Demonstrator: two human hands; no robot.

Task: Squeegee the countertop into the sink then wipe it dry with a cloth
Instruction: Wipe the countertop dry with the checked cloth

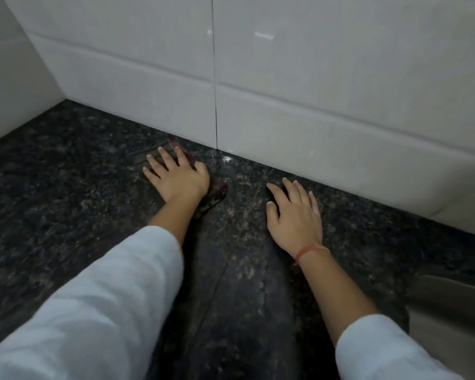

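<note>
My left hand (176, 176) lies flat, fingers spread, pressing a dark cloth with reddish edges (215, 192) onto the black speckled granite countertop (66, 187), close to the back wall. Most of the cloth is hidden under the palm. My right hand (294, 212) rests palm-down on the bare counter to the right of the cloth, fingers apart and holding nothing; a red thread is tied round its wrist. A corner of the steel sink (450, 303) shows at the right edge. No squeegee is in view.
White glossy wall tiles (313, 91) run along the back of the counter and meet a side wall (11, 78) in the far left corner. A wet glint (226, 159) shows on the counter at the wall's foot.
</note>
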